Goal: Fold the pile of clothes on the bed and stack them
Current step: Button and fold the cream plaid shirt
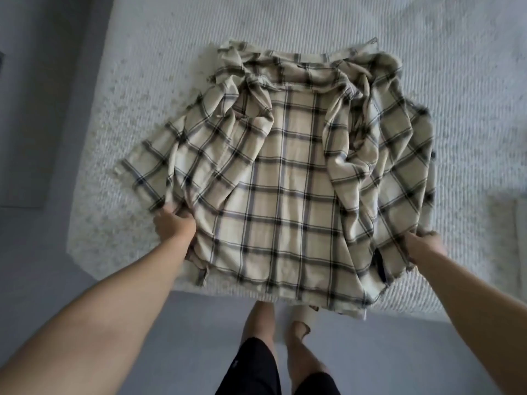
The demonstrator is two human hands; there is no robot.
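A beige plaid shirt with dark check lines lies spread on the white textured bed, collar at the far end, hem hanging over the near edge. Both front panels are bunched inward at the sides, leaving the inside back panel showing in the middle. My left hand grips the shirt's left side near the hem, fingers tucked into the cloth. My right hand grips the right side near the hem, its fingers hidden under the fabric.
The bed's near edge runs just in front of my legs, which stand on a grey floor. The bed's left corner is at the lower left. A pale object shows at the right edge.
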